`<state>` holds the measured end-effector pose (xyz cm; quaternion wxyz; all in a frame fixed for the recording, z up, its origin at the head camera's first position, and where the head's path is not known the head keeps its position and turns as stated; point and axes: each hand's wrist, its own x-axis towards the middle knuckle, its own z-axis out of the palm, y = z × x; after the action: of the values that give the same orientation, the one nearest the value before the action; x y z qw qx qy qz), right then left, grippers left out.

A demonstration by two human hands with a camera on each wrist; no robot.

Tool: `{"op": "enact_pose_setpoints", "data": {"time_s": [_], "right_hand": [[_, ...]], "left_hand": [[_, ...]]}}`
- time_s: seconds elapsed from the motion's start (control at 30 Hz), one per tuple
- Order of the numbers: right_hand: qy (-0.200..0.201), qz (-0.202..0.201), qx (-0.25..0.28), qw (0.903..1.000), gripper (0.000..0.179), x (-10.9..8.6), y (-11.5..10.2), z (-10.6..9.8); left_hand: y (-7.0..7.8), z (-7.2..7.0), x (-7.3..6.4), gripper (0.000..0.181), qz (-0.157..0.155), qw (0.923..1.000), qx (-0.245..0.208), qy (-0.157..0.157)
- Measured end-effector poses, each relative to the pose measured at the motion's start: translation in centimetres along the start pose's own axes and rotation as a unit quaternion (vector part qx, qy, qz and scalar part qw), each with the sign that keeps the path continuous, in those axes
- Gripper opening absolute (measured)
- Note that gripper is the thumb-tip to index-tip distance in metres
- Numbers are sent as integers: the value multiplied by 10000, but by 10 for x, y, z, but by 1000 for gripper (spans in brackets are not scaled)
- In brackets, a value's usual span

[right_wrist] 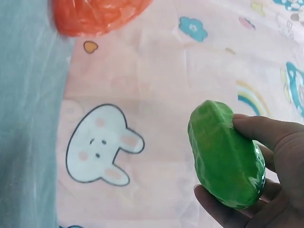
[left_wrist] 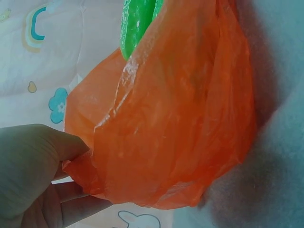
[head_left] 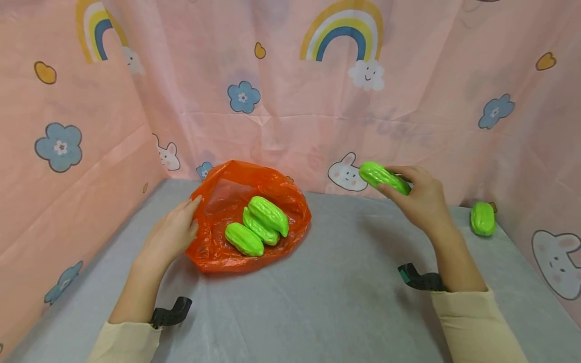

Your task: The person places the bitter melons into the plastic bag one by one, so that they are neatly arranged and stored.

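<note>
An orange-red plastic bag [head_left: 290, 194] lies with its mouth open, holding three glossy green ridged gourds [head_left: 269, 214]. At its left edge my left hand [head_left: 174, 227] pinches the rim; in the left wrist view, the thumb [left_wrist: 71, 145] is on one side of the film and fingers are behind. To the right, raised above the table, my right hand [head_left: 422, 196] grips another green ridged gourd [head_left: 379, 175]. The right wrist view shows this gourd [right_wrist: 223, 156] between thumb and fingers, apart from the bag [right_wrist: 99, 16].
One more green gourd [head_left: 483, 220] sits at the table's far right, close to the side curtain. Pink printed cloth [head_left: 290, 136] hangs behind and along both sides of the grey table [head_left: 317, 307]. Each wrist carries a black camera mount [head_left: 171, 312].
</note>
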<state>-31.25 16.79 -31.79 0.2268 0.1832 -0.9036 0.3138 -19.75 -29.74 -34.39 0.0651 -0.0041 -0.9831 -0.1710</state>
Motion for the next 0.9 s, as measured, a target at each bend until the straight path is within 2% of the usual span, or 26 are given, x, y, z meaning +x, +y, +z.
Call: {"op": "enact_pose_setpoints", "data": {"time_s": [0.1, 0.3, 0.43, 0.9], "right_hand": [[20, -220, 32, 9998, 44, -2, -11, 4], [-189, -528, 185, 9983, 43, -2, -34, 18], [-260, -564, 311, 9976, 43, -2, -47, 21], [-405, -607, 944, 9929, 41, -2, -91, 40]], "left_hand": [[0, 0, 1, 56, 72, 10000, -6, 13], [-2, 2, 0, 56, 172, 9998, 73, 83], [-2, 5, 2, 55, 266, 9996, 64, 71], [0, 7, 1, 56, 146, 9999, 46, -55]]}}
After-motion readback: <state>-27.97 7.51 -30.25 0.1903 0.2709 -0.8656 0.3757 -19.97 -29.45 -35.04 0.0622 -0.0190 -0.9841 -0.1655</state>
